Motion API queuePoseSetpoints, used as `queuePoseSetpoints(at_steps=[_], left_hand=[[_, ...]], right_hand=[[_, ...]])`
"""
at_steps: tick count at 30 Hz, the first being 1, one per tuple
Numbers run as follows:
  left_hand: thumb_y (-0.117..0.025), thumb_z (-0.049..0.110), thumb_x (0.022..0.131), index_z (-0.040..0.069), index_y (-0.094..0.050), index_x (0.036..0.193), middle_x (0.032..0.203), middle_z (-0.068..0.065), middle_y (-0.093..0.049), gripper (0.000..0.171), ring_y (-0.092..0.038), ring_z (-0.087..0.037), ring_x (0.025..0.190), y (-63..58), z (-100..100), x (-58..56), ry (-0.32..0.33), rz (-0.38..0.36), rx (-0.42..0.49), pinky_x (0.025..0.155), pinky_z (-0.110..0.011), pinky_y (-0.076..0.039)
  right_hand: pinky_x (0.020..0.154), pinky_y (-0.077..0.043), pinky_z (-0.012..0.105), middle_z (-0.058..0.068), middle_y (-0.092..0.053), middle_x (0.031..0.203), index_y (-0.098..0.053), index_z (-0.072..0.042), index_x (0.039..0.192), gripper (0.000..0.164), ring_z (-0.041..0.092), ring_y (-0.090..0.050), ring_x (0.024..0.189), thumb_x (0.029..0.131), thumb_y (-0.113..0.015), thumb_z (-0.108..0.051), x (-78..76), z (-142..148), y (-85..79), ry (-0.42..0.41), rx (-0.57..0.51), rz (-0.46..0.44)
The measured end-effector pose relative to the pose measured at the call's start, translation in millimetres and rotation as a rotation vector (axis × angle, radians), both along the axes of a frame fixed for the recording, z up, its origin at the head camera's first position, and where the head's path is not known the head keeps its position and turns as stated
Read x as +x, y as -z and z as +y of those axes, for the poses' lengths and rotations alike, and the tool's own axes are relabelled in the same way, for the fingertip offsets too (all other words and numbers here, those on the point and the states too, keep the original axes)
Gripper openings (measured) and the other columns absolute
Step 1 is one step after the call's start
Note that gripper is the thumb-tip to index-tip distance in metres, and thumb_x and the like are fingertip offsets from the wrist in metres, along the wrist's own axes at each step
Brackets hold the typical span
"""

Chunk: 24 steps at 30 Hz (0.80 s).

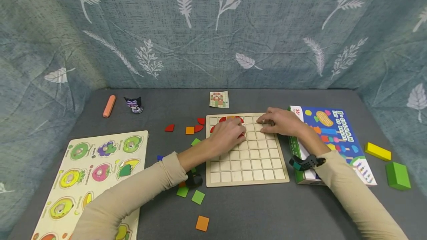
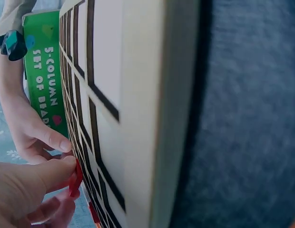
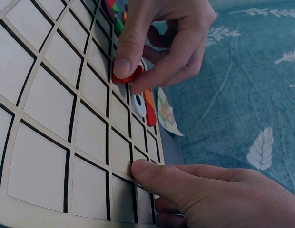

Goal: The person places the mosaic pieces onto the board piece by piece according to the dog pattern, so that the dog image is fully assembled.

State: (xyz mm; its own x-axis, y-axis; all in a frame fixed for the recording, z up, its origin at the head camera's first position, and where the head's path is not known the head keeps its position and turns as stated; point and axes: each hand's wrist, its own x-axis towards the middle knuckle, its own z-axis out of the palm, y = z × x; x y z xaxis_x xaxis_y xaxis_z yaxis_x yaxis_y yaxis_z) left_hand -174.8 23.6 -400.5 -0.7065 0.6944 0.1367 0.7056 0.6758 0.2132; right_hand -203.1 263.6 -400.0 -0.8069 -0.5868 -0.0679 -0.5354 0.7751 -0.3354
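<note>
Head view: gridded wooden board (image 1: 253, 165) is lying mid-tabletop (image 1: 250, 210), red pieces (image 1: 240, 119) filling some far-edge cells; right hand (image 1: 281, 121) is resting loosely half-open on its far-right corner. Left wrist: left hand (image 2: 28, 190) is pinching a thin red tile (image 2: 77, 179). Right wrist: white black-spotted tile (image 3: 139, 108) is sitting near the far edge.

We are pinching a thin, curved red piece (image 3: 133, 76) between our left hand's (image 3: 171, 40) thumb and finger, over a pale wooden board (image 3: 37, 61) of square cells. Our right hand (image 3: 228, 194) is resting its thumb on the board near the edge. A white, black-dotted piece (image 3: 138, 105) is lying beside an orange piece (image 3: 148, 99); a printed card (image 3: 167, 114) is lying beyond.
</note>
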Motion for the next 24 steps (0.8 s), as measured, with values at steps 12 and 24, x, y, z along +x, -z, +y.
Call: queuePoseSetpoints(at_steps=[12, 24], left_hand=[[-0.064, 0.012, 0.093, 0.007, -0.075, 0.093, 0.094, -0.007, -0.063, 0.012, -0.064, -0.018, 0.081, -2.0, -1, 3.8, 0.083, -0.09, 0.02, 0.069, -0.025, -0.053], [-0.064, 0.01, 0.091, 0.012, -0.075, 0.087, 0.089, -0.003, -0.065, 0.012, -0.056, -0.017, 0.082, -7.0, -44, 24.6, 0.102, -0.046, 0.067, 0.069, -0.025, -0.048]], right_hand=[[0.06, -0.034, 0.025, 0.002, -0.056, 0.088, -0.07, -0.015, 0.118, 0.034, 0.009, -0.046, 0.071, 0.087, -0.072, -0.029, 0.5, 0, -2.6, 0.009, 0.008, -0.005], [0.06, -0.031, 0.026, 0.002, -0.054, 0.086, -0.07, -0.014, 0.119, 0.035, 0.009, -0.042, 0.069, 0.087, -0.072, -0.029, 0.7, 0, -2.9, 0.013, 0.003, -0.022]])
